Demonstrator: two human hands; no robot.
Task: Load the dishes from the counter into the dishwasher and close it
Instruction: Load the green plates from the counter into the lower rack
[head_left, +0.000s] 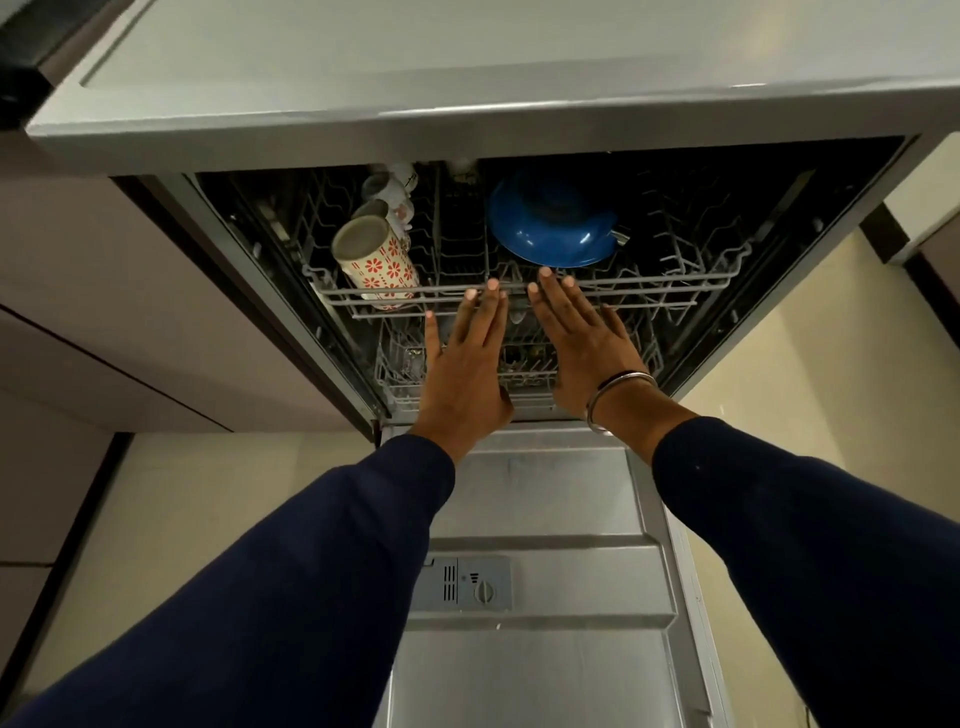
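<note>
From the head view, both hands lay flat, fingers straight, grasping nothing: the left hand (465, 358) and right hand (582, 338) pressed fingertips against the front rail of the upper rack (649, 283). The step looked like sliding that wire rack home. Behind the rail to its left lay a glossy ceramic mug (376, 262) with red flowers; behind its middle, an upturned blue bowl (550, 223). Next, probably, a level push, then lifting the ribbed steel door (540, 499) hanging below the rack.
</note>
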